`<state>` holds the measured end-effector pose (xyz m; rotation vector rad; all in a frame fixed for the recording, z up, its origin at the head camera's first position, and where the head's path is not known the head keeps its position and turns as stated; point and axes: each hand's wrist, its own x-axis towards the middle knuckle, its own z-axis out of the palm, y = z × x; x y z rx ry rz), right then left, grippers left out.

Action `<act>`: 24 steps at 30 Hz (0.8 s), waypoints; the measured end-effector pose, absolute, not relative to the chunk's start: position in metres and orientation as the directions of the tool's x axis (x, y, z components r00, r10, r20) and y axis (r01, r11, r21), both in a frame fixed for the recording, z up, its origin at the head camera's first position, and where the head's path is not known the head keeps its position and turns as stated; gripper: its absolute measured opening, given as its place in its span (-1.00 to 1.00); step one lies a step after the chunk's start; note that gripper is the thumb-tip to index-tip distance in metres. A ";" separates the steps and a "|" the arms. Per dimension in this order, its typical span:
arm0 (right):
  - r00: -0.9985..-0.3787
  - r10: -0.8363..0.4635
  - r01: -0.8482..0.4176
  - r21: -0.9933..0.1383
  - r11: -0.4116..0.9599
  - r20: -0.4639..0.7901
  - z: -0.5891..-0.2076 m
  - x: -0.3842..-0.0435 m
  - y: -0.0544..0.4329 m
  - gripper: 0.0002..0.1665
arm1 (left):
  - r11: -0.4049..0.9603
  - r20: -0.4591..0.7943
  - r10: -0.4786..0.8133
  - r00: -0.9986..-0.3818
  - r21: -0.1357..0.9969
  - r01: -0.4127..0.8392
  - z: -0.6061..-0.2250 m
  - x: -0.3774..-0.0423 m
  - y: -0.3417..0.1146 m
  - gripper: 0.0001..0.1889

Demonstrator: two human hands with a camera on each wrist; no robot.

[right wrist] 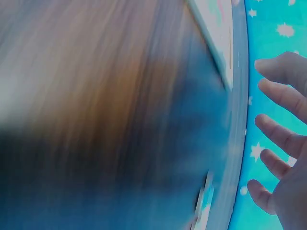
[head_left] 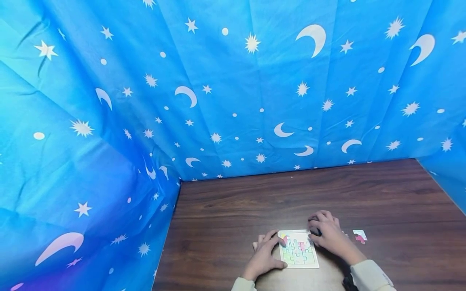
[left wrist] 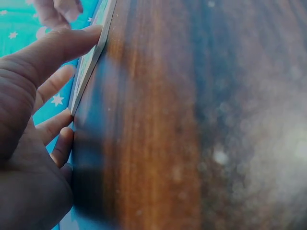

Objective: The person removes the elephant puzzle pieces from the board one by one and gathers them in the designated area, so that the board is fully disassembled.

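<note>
Puzzle: square jigsaw (head_left: 299, 255) in a pale frame (head_left: 303, 266), flat on the table (head_left: 225, 210), at 5 o'clock from the head view's centre; its frame edge also shows in both wrist views.
Left hand: (head_left: 265, 255) at the puzzle's 9 o'clock side, touching it; thumb at the 8 o'clock corner, fingers toward 10 o'clock.
Left grip: fingers spread wide and fairly straight, steadying the edge rather than wrapping it.
Right hand: (head_left: 329, 234) at the puzzle's 2 o'clock, just beside the frame's corner; cannot tell if it touches.
Right grip: wide, fingers apart and slightly bent, nothing held.
Loose piece: (head_left: 360, 236) lying on the table between 2 and 3 o'clock from the puzzle, past the right hand; white, pink and bluish.
Sleeves: pale, left cuff (head_left: 243, 284) at 7 o'clock from the puzzle, right cuff (head_left: 371, 275) near 4.
Backdrop: blue cloth (head_left: 251, 89), white moons and stars, from 9 through 3 o'clock.
</note>
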<state>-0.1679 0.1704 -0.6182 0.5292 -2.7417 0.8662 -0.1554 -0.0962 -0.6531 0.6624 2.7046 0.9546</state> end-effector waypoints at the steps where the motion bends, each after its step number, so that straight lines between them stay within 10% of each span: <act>1: -0.909 -0.281 -0.407 -0.509 0.758 0.308 -0.618 -0.169 0.165 -0.78 | 0.691 -0.029 0.480 -0.877 0.628 0.358 -0.653 -0.156 -0.096 -0.46; 24: -0.889 -0.391 -0.456 -0.523 0.720 0.237 -0.632 -0.169 0.111 -0.82 | 0.686 -0.039 0.485 -0.874 0.637 0.352 -0.649 -0.153 -0.097 -0.58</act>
